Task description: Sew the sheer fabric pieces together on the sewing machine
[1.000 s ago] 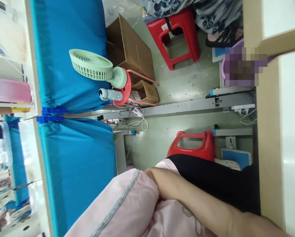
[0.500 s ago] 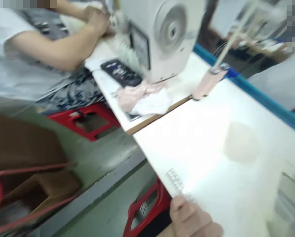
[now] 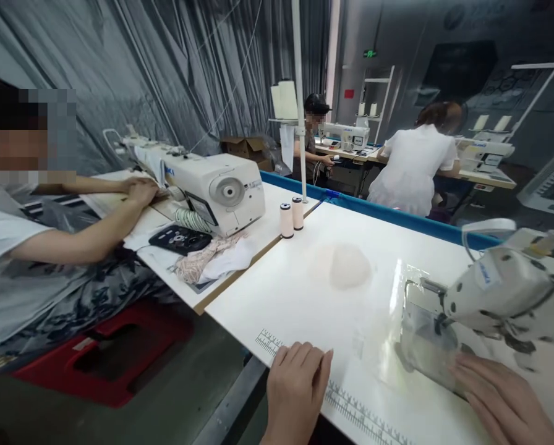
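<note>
My left hand (image 3: 299, 386) rests on the front edge of the white sewing table (image 3: 258, 296), over a printed ruler strip (image 3: 365, 417). Its fingers are loosely bent and hold nothing I can see. To the right, my right hand (image 3: 504, 395) lies with fingers stretched out, the tips at the edge of a sheer pale fabric piece (image 3: 428, 346). That piece is by the needle area of a white sewing machine (image 3: 499, 284). Another pale, rounded fabric piece (image 3: 350, 267) lies flat further back on the table.
Two pink thread spools (image 3: 286, 220) stand at the back by a pole. On the left, a co-worker's hands (image 3: 142, 190) are at another sewing machine (image 3: 212, 191). Beside it lie a dark phone (image 3: 179, 239) and crumpled cloth (image 3: 216, 259). Blue edging (image 3: 379, 213) borders the table.
The view has swung up and to the right. My right hand and the near sewing machine now show clearly. My left hand remains at the table's front edge.
</note>
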The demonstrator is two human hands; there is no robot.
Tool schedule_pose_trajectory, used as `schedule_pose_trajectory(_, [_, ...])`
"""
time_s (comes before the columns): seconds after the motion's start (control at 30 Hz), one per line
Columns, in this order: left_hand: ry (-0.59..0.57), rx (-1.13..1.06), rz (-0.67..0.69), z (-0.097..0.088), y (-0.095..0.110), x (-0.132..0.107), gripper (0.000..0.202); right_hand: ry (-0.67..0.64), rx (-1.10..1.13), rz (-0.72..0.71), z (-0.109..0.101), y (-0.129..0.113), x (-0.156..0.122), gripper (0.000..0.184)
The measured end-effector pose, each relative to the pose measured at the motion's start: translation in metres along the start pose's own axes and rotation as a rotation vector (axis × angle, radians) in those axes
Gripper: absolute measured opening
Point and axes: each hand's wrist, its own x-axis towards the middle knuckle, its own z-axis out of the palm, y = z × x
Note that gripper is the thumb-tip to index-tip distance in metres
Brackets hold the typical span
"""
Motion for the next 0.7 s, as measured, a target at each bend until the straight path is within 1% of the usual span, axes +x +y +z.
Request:
schedule_pose_trajectory(0.07, [-0.057, 0.094, 0.055, -0.0026, 0.0013, 0.0080, 0.035, 0.022, 0.010, -0.068, -0.0027, 0.0003, 0.0023, 0.045])
schedule_pose_trajectory(0.1, [-0.068, 0.121, 0.062, -0.0028, 0.0021, 0.0106, 0.037, 0.031, 0.022, -0.083, -0.0042, 0.0007, 0.0032, 0.044])
schedule_pose_trajectory(0.17, [-0.054, 0.146, 0.055, -0.0010, 0.0033, 0.0126, 0.040, 0.047, 0.049, -0.066, -0.0069, 0.0013, 0.0045, 0.038])
schedule_pose_trajectory(0.3, [-0.024, 0.161, 0.031, 0.0049, 0.0031, 0.0083, 0.041, 0.077, 0.110, 0.010, -0.0082, 0.0000, 0.0057, 0.029])
schedule_pose_trajectory(0.43, [-0.018, 0.160, 0.028, 0.0060, 0.0021, 0.0055, 0.041, 0.078, 0.161, 0.016, -0.0057, -0.0019, 0.0059, 0.028])
schedule_pose_trajectory(0.7, [0.000, 0.159, 0.061, 0.0055, 0.0011, 0.0053, 0.042, 0.029, 0.129, -0.008, -0.0037, -0.0047, 0.0063, 0.028])
